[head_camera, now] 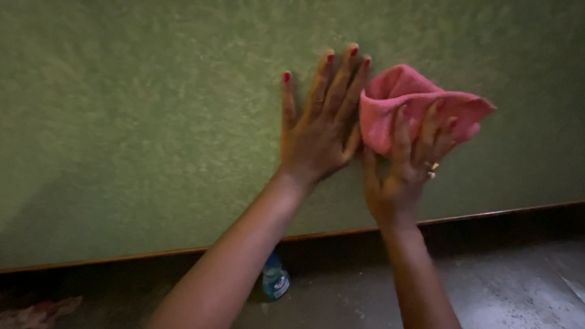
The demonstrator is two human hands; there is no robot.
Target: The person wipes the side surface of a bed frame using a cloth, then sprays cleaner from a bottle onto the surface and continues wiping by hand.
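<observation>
A: Head view. State the position of the cloth relative to the hands.

B: The pink cloth (420, 103) is bunched against the green wall (134, 122), upper right of centre. The right hand (405, 167) lies over its lower part, fingers (429, 125) spread and curled into the fabric, clamping it to the wall. The left hand (320, 125) lies flat on the wall just beside the cloth, fingers straight and close together, thumb apart, gripping nothing. Its outer fingers touch or nearly touch the cloth's left edge; which of the two cannot be told.

A: Surrounding items and obstructions?

B: A wooden strip (487, 213) runs along the bottom of the wall. Below it is a grey floor (518, 286). A spray bottle (275, 277) of blue liquid stands on the floor near the wall, partly hidden behind the left forearm. A crumpled pale rag (39, 312) lies at the lower left corner. Nothing stands between the hands and the wall.

A: Materials, textures, shapes?

B: The wall has a mottled, rough-looking green finish. The cloth is soft, folded into loose peaks. The floor is speckled and dull. The fingernails are painted red. There is a ring on the right hand.
</observation>
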